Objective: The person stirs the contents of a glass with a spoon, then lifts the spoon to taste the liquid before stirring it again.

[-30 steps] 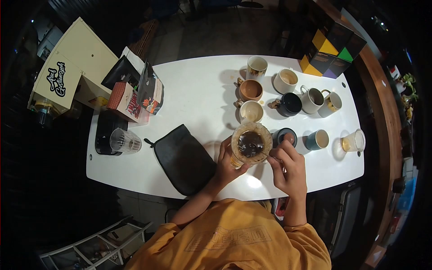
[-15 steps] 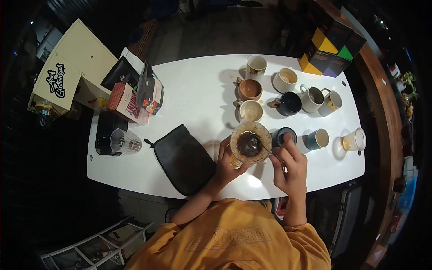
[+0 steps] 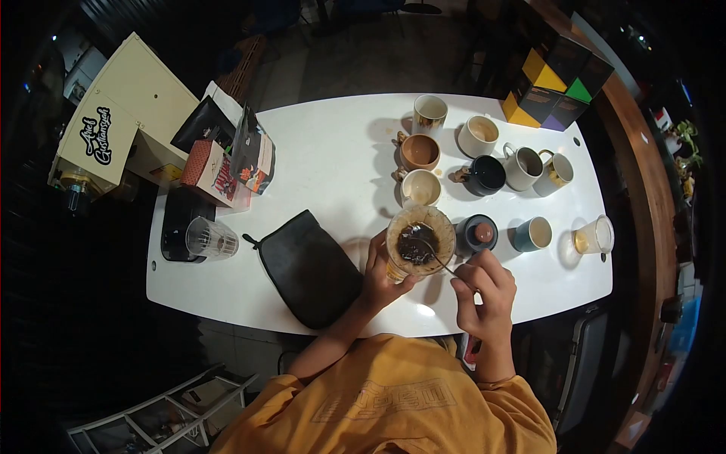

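Note:
My left hand [image 3: 386, 271] is closed around the left side of a coffee dripper [image 3: 445, 219] and the glass vessel under it. A browned paper filter [image 3: 408, 263] lines the dripper, with dark wet coffee [image 3: 417, 244] inside. Between the fingertips of my right hand [image 3: 484, 291] is the thin handle of a metal stirring spoon [image 3: 445, 266]; its far end dips into the coffee, out of sight. Just right of the dripper stands a dark round grinder-like container [image 3: 490, 227] with a brown knob on top. A blue-grey cup [image 3: 532, 234] is further right.
Several mugs, among them a black mug [image 3: 486, 175] and a brown mug [image 3: 420, 153], stand behind the dripper. A black zip pouch [image 3: 310, 268] lies to the left. A clear glass [image 3: 212, 238] and boxes [image 3: 206, 172] are at the left, another glass [image 3: 594, 236] at the right edge.
My right hand has shifted slightly down and the spoon handle now shows across the filter. The container's knob is uncovered. My left hand stays on the dripper.

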Demonstrator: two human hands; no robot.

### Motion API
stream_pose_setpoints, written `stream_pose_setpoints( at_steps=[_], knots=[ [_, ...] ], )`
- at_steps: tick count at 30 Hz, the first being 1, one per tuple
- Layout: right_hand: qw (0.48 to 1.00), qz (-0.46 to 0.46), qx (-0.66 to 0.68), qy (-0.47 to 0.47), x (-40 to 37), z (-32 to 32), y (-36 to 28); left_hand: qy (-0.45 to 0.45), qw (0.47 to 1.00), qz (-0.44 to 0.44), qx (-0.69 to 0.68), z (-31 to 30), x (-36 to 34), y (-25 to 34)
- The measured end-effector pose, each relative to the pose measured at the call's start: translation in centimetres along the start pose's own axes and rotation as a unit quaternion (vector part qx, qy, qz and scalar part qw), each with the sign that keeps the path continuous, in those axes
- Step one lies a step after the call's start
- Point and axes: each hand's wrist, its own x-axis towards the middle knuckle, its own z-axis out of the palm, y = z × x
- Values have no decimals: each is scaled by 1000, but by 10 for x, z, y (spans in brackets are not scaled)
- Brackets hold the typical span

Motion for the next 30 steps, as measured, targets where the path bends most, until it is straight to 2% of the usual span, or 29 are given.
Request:
stream_pose_setpoints(
  at_steps=[13, 21, 25, 30],
  knots=[
    [999, 37, 12, -28, 3, 5, 13, 1, 1000, -2, 3, -1, 2, 4],
    [999, 5, -32, 35, 4, 1, 11, -3, 1000, -12, 1, 1, -1, 0],
    [998, 5, -46, 37, 3, -1, 10, -1, 1000, -7, 3, 0, 1, 2],
    [999, 17, -47, -11, 2, 5, 13, -3, 1000, -13, -1, 0, 0, 2]
  ],
)
